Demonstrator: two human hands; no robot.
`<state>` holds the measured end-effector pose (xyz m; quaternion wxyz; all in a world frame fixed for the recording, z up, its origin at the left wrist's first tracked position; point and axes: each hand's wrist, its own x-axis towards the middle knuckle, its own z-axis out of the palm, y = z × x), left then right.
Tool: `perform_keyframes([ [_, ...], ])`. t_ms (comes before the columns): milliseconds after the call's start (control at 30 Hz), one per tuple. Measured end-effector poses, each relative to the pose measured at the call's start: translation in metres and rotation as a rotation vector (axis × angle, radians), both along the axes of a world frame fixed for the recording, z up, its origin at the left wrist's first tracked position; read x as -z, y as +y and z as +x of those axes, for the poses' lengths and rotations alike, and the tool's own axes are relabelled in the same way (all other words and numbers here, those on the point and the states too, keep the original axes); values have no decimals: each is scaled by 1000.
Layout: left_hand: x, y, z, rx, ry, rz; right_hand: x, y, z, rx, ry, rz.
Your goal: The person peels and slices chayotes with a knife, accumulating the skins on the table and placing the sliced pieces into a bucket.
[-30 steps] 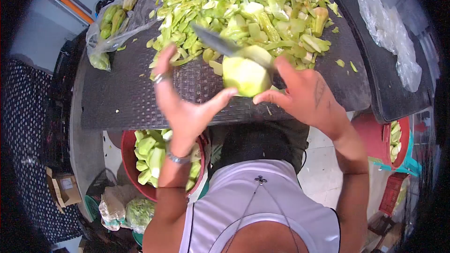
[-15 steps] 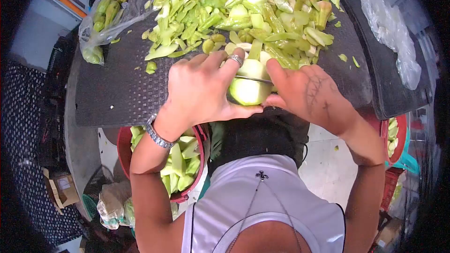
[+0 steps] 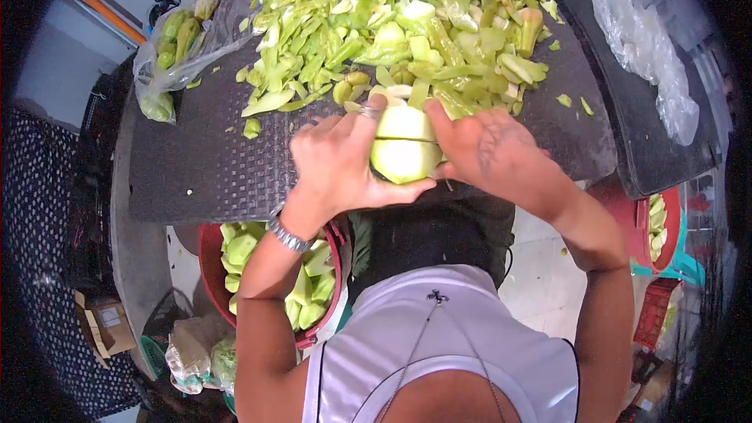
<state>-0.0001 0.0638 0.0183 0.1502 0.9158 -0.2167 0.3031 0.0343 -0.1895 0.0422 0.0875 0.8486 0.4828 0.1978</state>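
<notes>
Far left of the frame: a clear plastic bag [image 3: 168, 51] of unpeeled green fruit, apparently untouched. Lower left, under the table edge: a red basin [image 3: 205, 254] filled with peeled pale-green pieces, so a good share of the work looks done. Across the upper middle: a broad heap of peels and trimmings [image 3: 407, 23] spread over the dark woven mat [image 3: 196, 164], further sign of many fruits processed already. Centre of the frame: the peeled fruit [image 3: 403, 147], held just above the mat's near edge, split across by a dark line where a blade seems to sit, the cut looking partway through; the knife itself mostly hidden. Left hand [image 3: 341, 164] wrapped closely round the fruit's left side, thumb underneath, fingers curled over the top. Right hand [image 3: 489, 153] closed tightly at the fruit's right side, seemingly on the knife handle, though the handle cannot be made out. Far right: a second dark board [image 3: 627, 125] carrying crumpled clear plastic [image 3: 650, 55], and below it another red bowl [image 3: 672, 227] with a few cut pieces
</notes>
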Motion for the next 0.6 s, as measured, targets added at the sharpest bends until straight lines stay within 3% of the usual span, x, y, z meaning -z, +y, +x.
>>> perform_keyframes([
  [67,33,6,1,4,93,-157,26,-2,7,-15,-54,36],
  [100,24,2,1,-16,169,-158,30,2,15,-23,-79,46],
  [200,10,-5,14,-1,144,-207,27,2,9,22,-162,-126],
  [300,0,-16,19,77,0,-298,24,14,11,15,46,-5],
  [367,3,-20,19,126,-40,-349,26,16,4,0,-49,-42],
  [433,2,-18,17,143,-34,-333,20,17,-4,33,124,43],
  [500,3,-14,14,143,-43,-355,10,17,-13,116,564,252],
  [600,7,-14,9,135,-40,-442,19,13,-29,137,453,103],
])
